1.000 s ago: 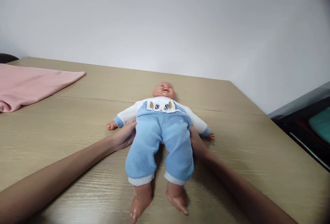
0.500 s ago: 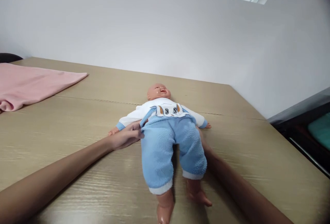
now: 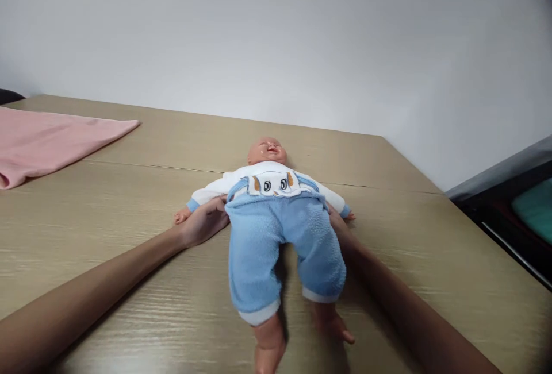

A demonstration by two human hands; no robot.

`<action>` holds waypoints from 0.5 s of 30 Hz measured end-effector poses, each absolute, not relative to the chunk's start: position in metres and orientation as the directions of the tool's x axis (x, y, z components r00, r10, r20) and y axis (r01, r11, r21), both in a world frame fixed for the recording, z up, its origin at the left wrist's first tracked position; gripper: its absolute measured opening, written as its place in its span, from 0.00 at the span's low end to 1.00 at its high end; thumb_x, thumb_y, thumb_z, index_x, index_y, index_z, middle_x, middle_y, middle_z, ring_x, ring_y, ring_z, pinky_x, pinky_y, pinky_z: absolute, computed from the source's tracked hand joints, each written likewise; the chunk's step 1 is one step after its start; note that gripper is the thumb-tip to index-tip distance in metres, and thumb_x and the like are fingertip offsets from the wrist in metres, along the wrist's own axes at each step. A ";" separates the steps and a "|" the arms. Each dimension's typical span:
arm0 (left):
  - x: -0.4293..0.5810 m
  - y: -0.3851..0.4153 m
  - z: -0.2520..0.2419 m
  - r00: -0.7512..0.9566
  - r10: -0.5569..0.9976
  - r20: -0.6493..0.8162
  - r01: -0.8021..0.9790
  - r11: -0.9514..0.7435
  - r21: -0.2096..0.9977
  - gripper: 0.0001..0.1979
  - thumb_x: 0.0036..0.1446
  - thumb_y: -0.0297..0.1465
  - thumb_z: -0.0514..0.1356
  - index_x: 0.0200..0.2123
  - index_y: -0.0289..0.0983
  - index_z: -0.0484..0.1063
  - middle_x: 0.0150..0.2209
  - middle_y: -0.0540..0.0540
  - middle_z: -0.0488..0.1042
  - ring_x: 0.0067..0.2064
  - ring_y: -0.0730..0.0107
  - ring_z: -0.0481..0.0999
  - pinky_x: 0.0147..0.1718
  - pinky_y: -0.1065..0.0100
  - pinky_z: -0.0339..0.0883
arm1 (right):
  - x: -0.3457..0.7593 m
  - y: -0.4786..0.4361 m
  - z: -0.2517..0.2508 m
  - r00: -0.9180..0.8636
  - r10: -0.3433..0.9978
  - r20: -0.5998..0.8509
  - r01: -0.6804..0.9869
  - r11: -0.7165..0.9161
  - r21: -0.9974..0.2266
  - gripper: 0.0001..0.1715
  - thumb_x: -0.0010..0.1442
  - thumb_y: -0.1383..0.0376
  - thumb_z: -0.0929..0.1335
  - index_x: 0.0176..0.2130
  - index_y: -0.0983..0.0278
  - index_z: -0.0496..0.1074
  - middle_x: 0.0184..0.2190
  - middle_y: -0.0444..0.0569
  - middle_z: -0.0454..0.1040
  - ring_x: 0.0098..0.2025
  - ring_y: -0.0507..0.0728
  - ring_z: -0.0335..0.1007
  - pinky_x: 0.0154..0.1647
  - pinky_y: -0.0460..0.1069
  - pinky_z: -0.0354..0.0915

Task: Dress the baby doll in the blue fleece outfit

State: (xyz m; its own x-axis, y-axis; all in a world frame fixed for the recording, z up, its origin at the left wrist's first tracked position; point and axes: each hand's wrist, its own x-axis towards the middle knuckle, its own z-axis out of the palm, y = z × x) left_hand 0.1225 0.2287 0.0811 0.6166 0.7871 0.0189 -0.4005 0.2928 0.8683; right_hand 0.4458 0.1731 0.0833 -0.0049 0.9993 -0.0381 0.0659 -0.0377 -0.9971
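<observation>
A baby doll (image 3: 276,213) lies on its back on the wooden table (image 3: 107,230), head away from me, bare feet toward me. It wears blue fleece overalls (image 3: 280,247) over a white long-sleeved top. My left hand (image 3: 202,223) is at the doll's left flank, fingers closed on the waist edge of the overalls beside the doll's arm. My right hand (image 3: 338,226) reaches to the doll's other flank. The doll's body and leg hide most of that hand, so its fingers do not show.
A pink cloth (image 3: 47,141) lies on the far left of the table. A white wall stands behind the table. The table's right edge drops to a dark shelf with a teal item (image 3: 535,207).
The doll has swung from lying slanted toward the right back toward straight. My left hand has stayed at its flank and the right hand has stayed behind its hip.
</observation>
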 end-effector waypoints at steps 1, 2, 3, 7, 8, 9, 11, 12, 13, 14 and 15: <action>0.122 0.230 0.081 0.616 0.787 0.029 -0.418 0.296 0.859 0.08 0.46 0.27 0.63 0.31 0.41 0.82 0.42 0.46 0.85 0.57 0.47 0.78 0.63 0.52 0.66 | 0.448 0.173 0.086 -0.024 0.999 -0.025 0.072 -0.023 -0.997 0.22 0.61 0.45 0.74 0.46 0.56 0.79 0.43 0.48 0.82 0.49 0.65 0.77 0.55 0.58 0.73; 0.120 0.232 0.080 0.625 0.780 0.040 -0.417 0.289 0.862 0.09 0.47 0.28 0.63 0.32 0.40 0.82 0.43 0.45 0.85 0.58 0.46 0.78 0.63 0.51 0.67 | 0.451 0.174 0.088 -0.050 0.999 -0.007 0.087 -0.003 -0.996 0.21 0.58 0.46 0.75 0.44 0.55 0.78 0.43 0.47 0.82 0.51 0.66 0.76 0.57 0.58 0.72; 0.117 0.234 0.079 0.638 0.768 0.058 -0.401 0.267 0.876 0.10 0.47 0.30 0.63 0.34 0.40 0.83 0.45 0.44 0.85 0.58 0.45 0.78 0.63 0.51 0.67 | 0.454 0.174 0.090 -0.083 0.996 0.011 0.109 0.020 -0.994 0.20 0.56 0.47 0.76 0.43 0.55 0.78 0.43 0.47 0.81 0.51 0.67 0.75 0.59 0.58 0.70; 0.095 0.247 0.079 0.710 0.697 0.098 -0.143 0.007 0.990 0.17 0.56 0.36 0.67 0.49 0.39 0.84 0.54 0.42 0.84 0.60 0.43 0.77 0.62 0.54 0.66 | 0.465 0.177 0.098 -0.201 0.979 0.037 0.213 0.081 -0.974 0.15 0.57 0.52 0.76 0.40 0.57 0.76 0.39 0.46 0.76 0.46 0.64 0.71 0.55 0.56 0.67; 0.090 0.251 0.080 0.735 0.671 0.094 -0.057 -0.077 0.995 0.18 0.59 0.37 0.68 0.51 0.40 0.84 0.55 0.42 0.84 0.60 0.44 0.78 0.61 0.56 0.66 | 0.468 0.177 0.100 -0.231 0.972 0.036 0.242 0.093 -0.966 0.16 0.58 0.51 0.76 0.39 0.58 0.76 0.37 0.45 0.74 0.44 0.62 0.69 0.51 0.54 0.67; 0.085 0.254 0.082 0.757 0.647 0.088 0.012 -0.149 0.989 0.18 0.60 0.38 0.69 0.52 0.40 0.83 0.56 0.42 0.84 0.59 0.44 0.78 0.61 0.57 0.66 | 0.470 0.177 0.102 -0.261 0.965 0.037 0.270 0.110 -0.956 0.17 0.59 0.50 0.76 0.39 0.58 0.75 0.36 0.45 0.72 0.41 0.61 0.67 0.48 0.53 0.66; 0.078 0.259 0.084 0.792 0.604 0.083 0.073 -0.228 0.971 0.18 0.63 0.41 0.70 0.54 0.41 0.83 0.58 0.42 0.83 0.60 0.44 0.78 0.61 0.58 0.66 | 0.474 0.175 0.106 -0.318 0.948 0.020 0.300 0.121 -0.946 0.19 0.60 0.48 0.76 0.38 0.59 0.74 0.36 0.45 0.70 0.40 0.60 0.65 0.45 0.53 0.65; 0.075 0.261 0.085 0.801 0.593 0.088 0.072 -0.241 0.968 0.19 0.63 0.42 0.70 0.54 0.42 0.84 0.58 0.42 0.83 0.61 0.44 0.78 0.62 0.58 0.65 | 0.475 0.174 0.107 -0.327 0.945 0.007 0.275 0.102 -0.956 0.19 0.59 0.48 0.76 0.39 0.58 0.73 0.36 0.45 0.70 0.41 0.61 0.65 0.46 0.54 0.66; 0.074 0.262 0.085 0.801 0.592 0.092 0.062 -0.236 0.970 0.20 0.63 0.43 0.71 0.55 0.42 0.84 0.60 0.42 0.82 0.63 0.44 0.77 0.64 0.58 0.64 | 0.475 0.173 0.109 -0.319 0.948 -0.004 0.212 0.067 -0.975 0.19 0.58 0.48 0.76 0.39 0.58 0.73 0.37 0.46 0.71 0.42 0.62 0.66 0.47 0.55 0.67; 0.073 0.262 0.085 0.791 0.603 0.102 0.033 -0.210 0.977 0.22 0.62 0.44 0.72 0.56 0.42 0.84 0.60 0.43 0.82 0.64 0.44 0.77 0.64 0.59 0.63 | 0.474 0.173 0.109 -0.298 0.954 -0.009 0.122 0.028 -0.992 0.19 0.57 0.48 0.76 0.39 0.57 0.73 0.38 0.47 0.71 0.43 0.63 0.67 0.48 0.56 0.68; 0.073 0.261 0.084 0.776 0.621 0.112 -0.017 -0.156 0.988 0.24 0.61 0.46 0.73 0.57 0.43 0.83 0.60 0.43 0.82 0.64 0.45 0.76 0.64 0.59 0.64 | 0.472 0.173 0.110 -0.270 0.963 -0.010 0.021 -0.005 -1.000 0.19 0.57 0.48 0.75 0.38 0.56 0.72 0.37 0.47 0.71 0.43 0.64 0.67 0.48 0.57 0.68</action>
